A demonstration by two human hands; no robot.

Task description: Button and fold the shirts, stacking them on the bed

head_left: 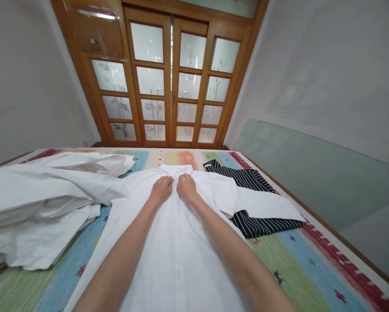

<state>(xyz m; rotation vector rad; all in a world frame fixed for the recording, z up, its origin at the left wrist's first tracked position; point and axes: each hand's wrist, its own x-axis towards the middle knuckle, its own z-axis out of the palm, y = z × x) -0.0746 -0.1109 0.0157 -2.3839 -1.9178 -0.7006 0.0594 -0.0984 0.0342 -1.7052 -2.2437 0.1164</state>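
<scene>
A white long-sleeved shirt (161,260) lies spread out front side up, its collar (176,169) pointing away from me. Just below the collar, my left hand (162,189) is closed on the left side of the shirt's front opening. My right hand (186,187) pinches the opposite edge, a small gap apart from the left. The fingertips and any button between them are hidden. One sleeve (272,203) stretches out to the right; the other runs left toward more white cloth.
A heap of white garments (34,234) lies on the left. Under the right sleeve rests a folded black-and-white striped garment (257,180). Everything lies on a colourful patterned cover (298,260). A pale green panel (311,164) stands along the right wall; wooden glazed doors (171,86) are behind.
</scene>
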